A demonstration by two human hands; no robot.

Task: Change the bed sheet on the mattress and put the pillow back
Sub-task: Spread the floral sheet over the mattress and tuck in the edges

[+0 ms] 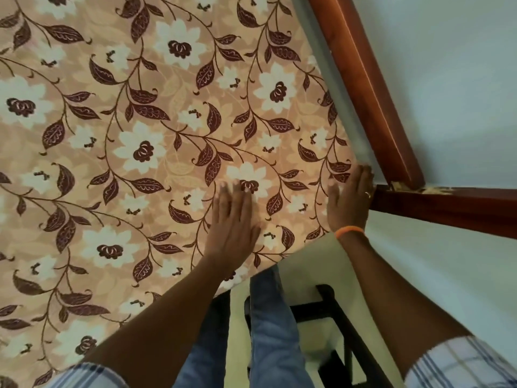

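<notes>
Here the bed sheet (145,141), tan with white flowers and dark brown leaves, lies spread flat over the mattress and fills the left and middle of the view; its long edge runs from the near corner by the person up and away along the right side, beside a strip of grey mattress side. Along that edge stands the reddish wooden bed frame (372,88), whose two rails meet at a corner on the right. The left hand (233,219) lies palm down on the sheet, fingers straight and together, released. The right hand (349,200), also flat with fingers extended, presses the sheet's corner just beside the frame corner. An orange wristband (350,231) circles the right wrist.
</notes>
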